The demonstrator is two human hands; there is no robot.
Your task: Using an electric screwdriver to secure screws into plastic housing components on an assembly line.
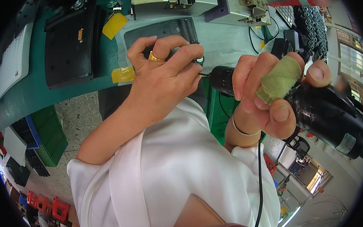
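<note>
My right hand (257, 83) grips a black electric screwdriver (323, 114) held sideways, its nose pointing left. Green tape (281, 78) wraps one of that hand's fingers. The thin bit reaches the fingertips of my left hand (161, 75), which are drawn together around the bit's tip. A small shiny bit of metal (200, 60) shows by those fingers; I cannot make out what it is. Beneath and beyond the left hand, a dark plastic panel (144, 32) lies on the table, partly covered by the fingers.
Another black plastic housing (69, 49) lies to the left on the green tabletop (37, 94), beside yellow tape pieces (114, 25). Grey metal fixtures (243, 7) stand along the back. A cable (261, 183) hangs near my right arm. Green crates (49, 137) sit on the floor at left.
</note>
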